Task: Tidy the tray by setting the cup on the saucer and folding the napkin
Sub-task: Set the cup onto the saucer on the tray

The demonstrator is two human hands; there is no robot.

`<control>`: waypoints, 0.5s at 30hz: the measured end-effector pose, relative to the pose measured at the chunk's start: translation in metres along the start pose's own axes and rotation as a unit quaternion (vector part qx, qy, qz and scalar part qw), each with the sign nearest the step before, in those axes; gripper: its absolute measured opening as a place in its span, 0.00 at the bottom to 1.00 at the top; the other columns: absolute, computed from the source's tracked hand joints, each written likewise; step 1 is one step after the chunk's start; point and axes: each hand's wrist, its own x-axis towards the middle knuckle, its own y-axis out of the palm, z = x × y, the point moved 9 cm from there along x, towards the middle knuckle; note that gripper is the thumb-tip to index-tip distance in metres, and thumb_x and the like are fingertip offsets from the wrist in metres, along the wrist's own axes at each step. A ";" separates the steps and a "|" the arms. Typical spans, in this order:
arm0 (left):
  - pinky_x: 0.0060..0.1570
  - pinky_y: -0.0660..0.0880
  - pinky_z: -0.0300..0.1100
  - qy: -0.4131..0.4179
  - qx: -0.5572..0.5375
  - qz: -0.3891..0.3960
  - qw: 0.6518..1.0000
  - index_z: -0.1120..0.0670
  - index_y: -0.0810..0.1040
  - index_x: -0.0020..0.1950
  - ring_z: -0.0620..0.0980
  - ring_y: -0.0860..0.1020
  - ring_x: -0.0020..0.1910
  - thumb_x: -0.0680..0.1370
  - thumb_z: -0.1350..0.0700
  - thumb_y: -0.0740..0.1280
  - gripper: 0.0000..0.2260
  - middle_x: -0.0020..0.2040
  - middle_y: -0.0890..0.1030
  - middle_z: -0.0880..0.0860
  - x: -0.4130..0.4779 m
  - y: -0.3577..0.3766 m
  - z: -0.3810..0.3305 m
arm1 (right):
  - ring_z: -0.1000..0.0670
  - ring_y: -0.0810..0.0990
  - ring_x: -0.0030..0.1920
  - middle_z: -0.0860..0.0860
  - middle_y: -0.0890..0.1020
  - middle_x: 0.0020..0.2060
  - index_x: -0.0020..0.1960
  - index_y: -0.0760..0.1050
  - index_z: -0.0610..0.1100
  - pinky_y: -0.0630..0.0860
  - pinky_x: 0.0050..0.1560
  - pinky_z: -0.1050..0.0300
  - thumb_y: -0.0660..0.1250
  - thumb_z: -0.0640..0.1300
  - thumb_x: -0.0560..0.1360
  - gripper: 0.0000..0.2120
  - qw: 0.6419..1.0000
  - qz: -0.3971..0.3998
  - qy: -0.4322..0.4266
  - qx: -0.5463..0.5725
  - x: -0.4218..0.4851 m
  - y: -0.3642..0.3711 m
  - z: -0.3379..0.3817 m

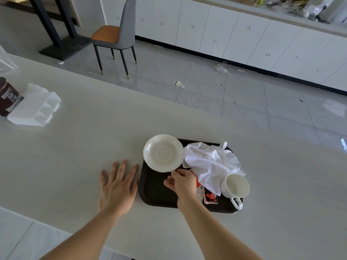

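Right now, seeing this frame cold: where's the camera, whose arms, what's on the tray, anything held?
No machine here: a person works with bare hands. The single picture comes from a wide-angle camera on their head, looking forward and down. The left hand is spread open over the pale grey countertop, beside the black plastic tray. The right hand pinches the near rim of the white scalloped ceramic saucer, which overhangs the tray's far left corner. Also on the tray: a crumpled white cloth napkin, a tilted white ceramic cup apart from the saucer, and red paper sachets. Far left stand a brown cocoa tin and a clear plastic organiser.
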 end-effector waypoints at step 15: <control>0.69 0.52 0.65 0.003 0.000 -0.012 1.000 0.43 0.61 0.75 0.60 0.57 0.75 0.79 0.44 0.46 0.24 0.76 0.62 0.54 0.002 0.007 0.000 | 0.51 0.73 0.35 0.53 0.75 0.38 0.45 0.75 0.46 0.67 0.37 0.56 0.71 0.42 0.73 0.06 0.827 -0.248 -0.322 -0.389 -0.066 -0.199 0.085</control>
